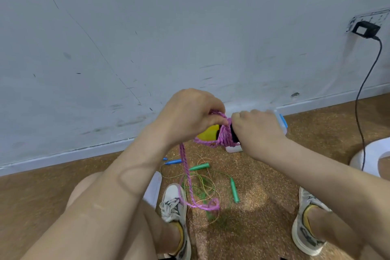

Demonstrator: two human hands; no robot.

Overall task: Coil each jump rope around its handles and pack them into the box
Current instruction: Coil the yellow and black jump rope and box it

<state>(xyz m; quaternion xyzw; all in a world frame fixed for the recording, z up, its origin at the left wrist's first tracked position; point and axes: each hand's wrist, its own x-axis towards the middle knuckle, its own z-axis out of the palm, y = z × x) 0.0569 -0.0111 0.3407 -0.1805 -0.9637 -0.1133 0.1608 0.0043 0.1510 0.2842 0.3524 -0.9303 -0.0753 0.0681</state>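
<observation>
Sitting on the floor against the wall, the clear box (pixel 282 125) lies just behind both hands. The right hand (pixel 256 131) curls closed round the yellow handles (pixel 207 133). The left hand (pixel 190 116) pinches the pink rope (pixel 224 137), partly wound on them, its tail trailing down beside a loose green rope (pixel 203 188).

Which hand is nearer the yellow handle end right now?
Left. The left hand pinches the purple rope just above the yellow handle end; the right hand grips the handles on the coil's other side.
</observation>
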